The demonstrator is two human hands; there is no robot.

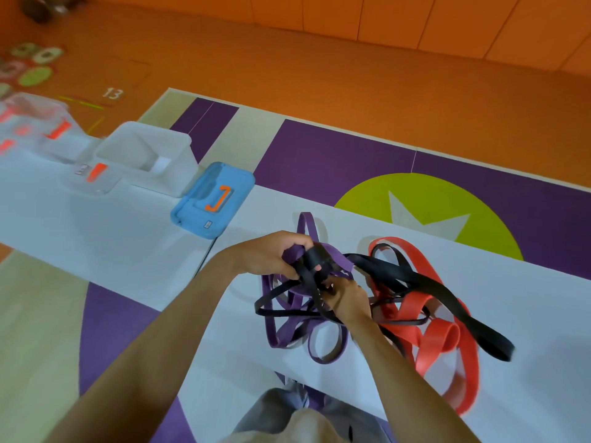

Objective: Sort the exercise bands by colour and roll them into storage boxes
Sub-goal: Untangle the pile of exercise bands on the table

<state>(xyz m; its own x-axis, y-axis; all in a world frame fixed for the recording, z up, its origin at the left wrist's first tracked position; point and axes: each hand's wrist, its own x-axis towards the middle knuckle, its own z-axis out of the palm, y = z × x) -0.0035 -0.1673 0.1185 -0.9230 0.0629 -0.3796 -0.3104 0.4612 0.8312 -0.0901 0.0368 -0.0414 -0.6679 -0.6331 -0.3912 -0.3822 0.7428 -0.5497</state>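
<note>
Left hand (268,257), right hand (347,302) apparently grip black band (396,270)

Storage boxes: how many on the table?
4: blue box beside the bands, open white box behind it, small clear box left of that, large clear box far left; more may be off-frame.

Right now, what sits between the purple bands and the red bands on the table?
In the head view: the right hand, gripping a black band that runs from the purple bands across the red bands.
</note>
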